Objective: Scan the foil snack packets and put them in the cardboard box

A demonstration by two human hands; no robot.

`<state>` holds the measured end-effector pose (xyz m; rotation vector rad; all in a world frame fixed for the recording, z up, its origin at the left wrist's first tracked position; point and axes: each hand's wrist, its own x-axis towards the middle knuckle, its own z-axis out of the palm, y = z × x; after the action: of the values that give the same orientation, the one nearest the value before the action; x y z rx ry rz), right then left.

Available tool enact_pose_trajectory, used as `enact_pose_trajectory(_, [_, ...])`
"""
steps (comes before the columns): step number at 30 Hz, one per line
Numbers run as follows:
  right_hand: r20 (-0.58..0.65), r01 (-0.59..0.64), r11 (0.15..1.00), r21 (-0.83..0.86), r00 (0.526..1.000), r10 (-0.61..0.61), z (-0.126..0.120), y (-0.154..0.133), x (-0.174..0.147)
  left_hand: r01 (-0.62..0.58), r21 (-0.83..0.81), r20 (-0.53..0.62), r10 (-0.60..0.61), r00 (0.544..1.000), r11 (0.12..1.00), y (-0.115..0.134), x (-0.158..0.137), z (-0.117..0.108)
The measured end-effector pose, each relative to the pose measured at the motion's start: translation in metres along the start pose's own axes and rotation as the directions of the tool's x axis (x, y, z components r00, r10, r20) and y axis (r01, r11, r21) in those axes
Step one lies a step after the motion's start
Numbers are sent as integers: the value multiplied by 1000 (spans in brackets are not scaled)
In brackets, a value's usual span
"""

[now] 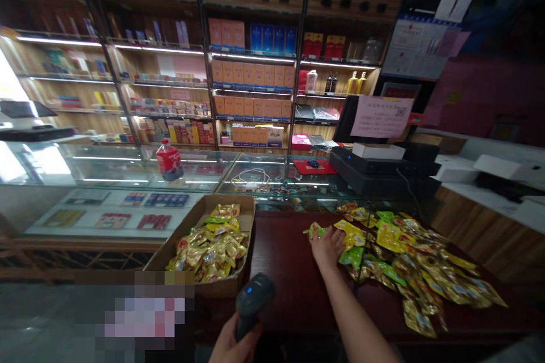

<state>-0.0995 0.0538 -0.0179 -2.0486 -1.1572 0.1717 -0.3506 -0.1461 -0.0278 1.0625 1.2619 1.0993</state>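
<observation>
In the head view, my left hand (236, 340) is closed round the handle of a dark barcode scanner (255, 295) with a small blue light. It is held low in front of me, near the counter's front edge. My right hand (328, 248) reaches forward to the left side of a loose pile of snack packets (419, 261), gold, yellow and green. Its fingers are apart and rest over a green packet (317, 231) and a yellow packet (349, 233); the fingertips are partly hidden. Left of the scanner, an open cardboard box (251, 221) holds many similar gold packets.
The packets lie on a dark red-brown counter (276, 244). Beyond it runs a glass display case (204, 164) bearing a red-labelled bottle (169, 160), a white cable (251, 177) and a mouse (313, 164). A monitor (347, 119) with a paper sheet stands behind right. Stocked shelves line the wall.
</observation>
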Motion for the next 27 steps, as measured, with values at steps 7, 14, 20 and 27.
enact_pose_trajectory(7, [39,260,895,-362,964,-264,11,30,-30,-52,-31,65,54,996,998,11,39,12])
enact_pose_trajectory(14, [106,326,936,133,934,-340,-7,42,-58,-77,44,11,76,997,996,12,38,18])
enact_pose_trajectory(20, [130,205,838,505,942,-309,-21,58,-83,-120,65,28,118,993,991,12,36,19])
enact_pose_trajectory(27, [153,38,597,801,951,-267,-19,62,-80,-130,126,156,110,982,983,17,28,13])
